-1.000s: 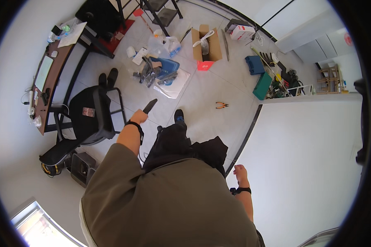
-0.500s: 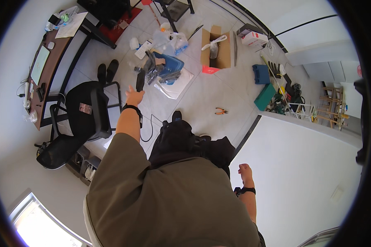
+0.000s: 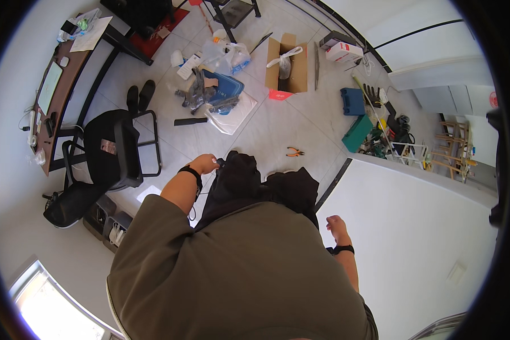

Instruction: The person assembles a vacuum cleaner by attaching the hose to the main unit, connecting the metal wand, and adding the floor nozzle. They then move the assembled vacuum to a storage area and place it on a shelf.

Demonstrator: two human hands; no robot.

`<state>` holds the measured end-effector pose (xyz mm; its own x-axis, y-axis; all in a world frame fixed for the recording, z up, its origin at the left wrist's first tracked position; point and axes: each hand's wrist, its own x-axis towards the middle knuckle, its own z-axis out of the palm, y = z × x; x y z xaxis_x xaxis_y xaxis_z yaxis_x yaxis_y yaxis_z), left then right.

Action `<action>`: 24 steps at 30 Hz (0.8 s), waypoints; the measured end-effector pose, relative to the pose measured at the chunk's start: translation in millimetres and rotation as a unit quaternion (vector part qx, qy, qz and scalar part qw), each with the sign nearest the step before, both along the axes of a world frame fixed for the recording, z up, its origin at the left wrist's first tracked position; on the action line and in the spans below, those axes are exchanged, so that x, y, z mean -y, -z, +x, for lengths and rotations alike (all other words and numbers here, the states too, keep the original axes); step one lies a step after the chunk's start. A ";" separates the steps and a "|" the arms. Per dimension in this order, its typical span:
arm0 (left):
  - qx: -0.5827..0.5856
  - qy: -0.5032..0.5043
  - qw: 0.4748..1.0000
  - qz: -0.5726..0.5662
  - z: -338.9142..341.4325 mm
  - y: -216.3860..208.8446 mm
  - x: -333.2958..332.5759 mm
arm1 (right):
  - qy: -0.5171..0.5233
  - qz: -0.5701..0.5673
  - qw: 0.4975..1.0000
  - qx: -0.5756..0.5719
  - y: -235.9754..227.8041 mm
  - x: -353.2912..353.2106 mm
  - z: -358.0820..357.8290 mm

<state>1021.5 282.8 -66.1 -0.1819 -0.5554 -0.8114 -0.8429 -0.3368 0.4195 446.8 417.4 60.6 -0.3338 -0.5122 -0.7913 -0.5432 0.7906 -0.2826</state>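
Note:
My left hand (image 3: 205, 163) is beside the left leg of my black trousers (image 3: 241, 170), its fingers bent together with nothing visible in them. Out to the right hangs my right hand (image 3: 337, 226), fingers loosely curved and apart, holding nothing. A flat black bar-like piece (image 3: 191, 121) lies on the tiled floor ahead of my left hand, separate from it. Beyond it are crumpled dark plastic wrapping (image 3: 196, 93), a blue flat package (image 3: 228, 86) and a white flat sheet or bag (image 3: 235, 116). Orange-handled pliers (image 3: 295, 152) rest on the floor ahead of me.
A black office chair (image 3: 105, 144) and a brown desk (image 3: 68, 85) stand at left, with black slippers (image 3: 139, 96) nearby. An opened cardboard box (image 3: 297, 71) is ahead. Blue (image 3: 353, 101) and green (image 3: 357, 133) cases lie among tools by the right wall.
My left hand has drawn back from the black piece toward my leg. That piece has turned from upright in view to lying sideways on the floor. My right hand stays low at the right.

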 end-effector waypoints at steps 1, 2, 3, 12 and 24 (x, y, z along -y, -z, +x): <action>0.005 0.008 1.000 -0.007 -6.5 -2.7 1.0 | -0.002 -0.007 1.000 0.003 3.5 7.2 -9.1; 0.006 0.007 1.000 -0.015 -12.4 -5.0 3.5 | -0.005 -0.015 1.000 0.006 7.7 15.4 -18.5; 0.011 0.005 1.000 -0.025 -17.6 -7.0 5.8 | -0.007 -0.023 1.000 0.010 12.5 24.3 -28.7; 0.105 -0.040 0.987 -0.119 -108.3 -38.4 45.2 | -0.044 -0.071 0.996 0.021 46.2 76.7 -134.1; 0.171 0.027 0.967 -0.187 -229.4 -72.7 101.7 | -0.056 -0.132 0.990 -0.019 81.3 75.1 -230.1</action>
<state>792.2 181.1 6.6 0.0248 -0.8186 -0.5739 -0.9659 -0.1675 0.1973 216.7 342.3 -20.7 -0.2902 -0.7346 -0.6133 -0.6384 0.6261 -0.4478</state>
